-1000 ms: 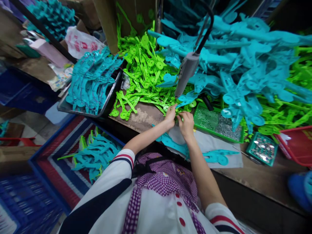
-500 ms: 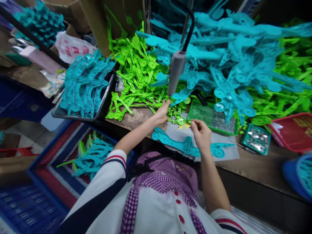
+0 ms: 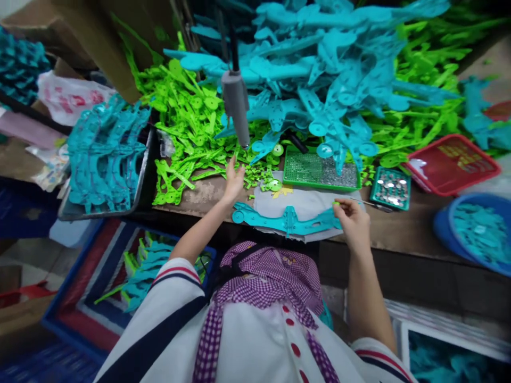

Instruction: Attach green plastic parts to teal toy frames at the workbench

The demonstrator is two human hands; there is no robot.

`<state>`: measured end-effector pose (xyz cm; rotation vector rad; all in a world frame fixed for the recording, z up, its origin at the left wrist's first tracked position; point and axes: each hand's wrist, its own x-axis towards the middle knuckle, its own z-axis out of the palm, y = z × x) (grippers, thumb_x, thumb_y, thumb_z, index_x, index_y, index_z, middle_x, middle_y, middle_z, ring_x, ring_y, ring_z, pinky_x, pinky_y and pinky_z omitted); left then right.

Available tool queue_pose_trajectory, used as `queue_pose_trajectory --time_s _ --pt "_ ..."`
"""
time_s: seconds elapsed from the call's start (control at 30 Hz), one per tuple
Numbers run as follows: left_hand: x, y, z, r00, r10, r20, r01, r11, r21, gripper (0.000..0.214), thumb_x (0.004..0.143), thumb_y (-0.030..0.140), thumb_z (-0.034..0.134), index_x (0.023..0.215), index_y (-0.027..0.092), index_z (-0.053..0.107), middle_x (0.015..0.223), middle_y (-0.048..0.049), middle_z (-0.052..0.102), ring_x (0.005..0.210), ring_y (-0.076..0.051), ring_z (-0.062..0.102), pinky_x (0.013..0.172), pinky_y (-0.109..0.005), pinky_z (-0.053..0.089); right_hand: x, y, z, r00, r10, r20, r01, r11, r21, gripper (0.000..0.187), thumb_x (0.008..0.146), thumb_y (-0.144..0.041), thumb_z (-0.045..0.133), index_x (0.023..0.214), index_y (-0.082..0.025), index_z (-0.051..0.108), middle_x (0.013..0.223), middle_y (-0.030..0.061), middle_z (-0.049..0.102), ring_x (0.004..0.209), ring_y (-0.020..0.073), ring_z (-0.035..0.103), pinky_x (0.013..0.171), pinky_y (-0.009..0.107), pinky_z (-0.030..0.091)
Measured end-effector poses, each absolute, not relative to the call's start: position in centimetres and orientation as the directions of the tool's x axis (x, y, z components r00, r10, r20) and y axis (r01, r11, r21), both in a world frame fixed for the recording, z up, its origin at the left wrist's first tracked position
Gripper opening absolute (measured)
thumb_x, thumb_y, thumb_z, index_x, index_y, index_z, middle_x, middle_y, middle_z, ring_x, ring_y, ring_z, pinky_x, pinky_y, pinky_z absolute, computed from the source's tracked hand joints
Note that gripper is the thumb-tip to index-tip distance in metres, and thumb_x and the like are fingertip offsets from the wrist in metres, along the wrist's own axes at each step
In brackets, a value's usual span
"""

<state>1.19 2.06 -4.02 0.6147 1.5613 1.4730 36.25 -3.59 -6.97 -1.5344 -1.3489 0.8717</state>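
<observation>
A long turquoise plastic part (image 3: 271, 219) lies across a grey cloth (image 3: 307, 204) at the bench's front edge. Above its right end, my right hand (image 3: 354, 223) pinches a small green plastic piece (image 3: 336, 202) between thumb and fingers. My left hand (image 3: 235, 181) is open with its fingers apart, beside a scatter of small green pieces (image 3: 255, 175). Just above those fingers hangs a grey electric screwdriver (image 3: 236, 103), its tip pointing down; I cannot tell whether they touch it.
Turquoise parts (image 3: 275, 69) and green parts (image 3: 191, 106) are heaped at the back. A green tray (image 3: 319, 183) of small metal pieces, a teal box (image 3: 408, 191), a red tray (image 3: 429, 186) and a blue bucket (image 3: 445, 223) stand rightward. A dark tray (image 3: 146, 186) of turquoise parts sits left.
My view has swung to the right. My right hand has moved right along the turquoise part, towards its end, with the green piece. My left hand remains near the screwdriver's tip.
</observation>
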Motion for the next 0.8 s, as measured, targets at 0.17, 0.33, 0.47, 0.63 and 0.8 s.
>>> queue_pose_trajectory --time_s 0.17,0.33,0.47,0.63,0.8 --pt "4.1 -0.7 -3.6 -0.262 0.957 -0.127 -0.042 0.12 0.992 0.013 0.094 0.022 0.061 0.102 0.027 0.07 0.109 -0.0033 0.067 0.115 -0.021 0.057 0.097 -0.029 0.05 41.1 -4.0 -9.5 0.343 0.939 0.005 0.272 -0.094 -0.958 0.048 0.076 -0.059 0.071 0.101 -0.018 0.069 0.082 0.0045 0.069 0.068 0.0157 0.063 0.064 0.032 0.054" --pt "15.1 -1.4 -5.5 0.258 0.958 -0.123 0.049 0.114 0.992 0.023 0.071 0.018 0.085 0.089 0.026 0.075 0.097 -0.0059 0.065 0.118 -0.028 0.055 0.09 -0.028 0.048 41.2 -3.8 -10.7 0.375 0.927 -0.009 0.286 -0.125 -0.95 0.058 0.072 -0.069 0.069 0.098 -0.017 0.065 0.076 0.005 0.067 0.067 0.0185 0.064 0.065 0.035 0.055" --pt "19.8 -0.9 -8.2 0.384 0.909 -0.162 0.22 0.08 0.972 0.059 0.052 0.022 0.097 0.107 0.029 0.077 0.083 -0.0039 0.053 0.112 -0.033 0.054 0.091 -0.032 0.043 40.1 -3.8 -11.5 0.339 0.939 0.049 0.366 -0.084 -0.927 0.058 0.079 -0.07 0.062 0.102 -0.017 0.065 0.085 0.008 0.07 0.075 0.0206 0.066 0.072 0.037 0.056" --pt "19.5 -0.7 -9.7 0.403 0.905 -0.136 0.305 0.007 0.952 0.064 0.057 0.03 0.096 0.118 0.034 0.075 0.079 -0.0016 0.044 0.103 -0.031 0.053 0.091 -0.033 0.04 39.8 -3.5 -12.2 0.304 0.951 0.062 0.455 -0.088 -0.886 0.059 0.081 -0.072 0.057 0.101 -0.017 0.066 0.084 0.0079 0.07 0.076 0.0208 0.066 0.073 0.036 0.055" --pt "19.5 -0.7 -10.0 0.424 0.9 -0.106 0.347 -0.053 0.936 0.067 0.06 0.039 0.094 0.123 0.036 0.073 0.08 -0.0018 0.047 0.099 -0.031 0.054 0.091 -0.032 0.039 39.9 -3.4 -12.3 0.296 0.953 0.06 0.441 -0.08 -0.894 0.057 0.083 -0.069 0.057 0.102 -0.017 0.067 0.084 0.008 0.07 0.073 0.0198 0.064 0.071 0.035 0.053"
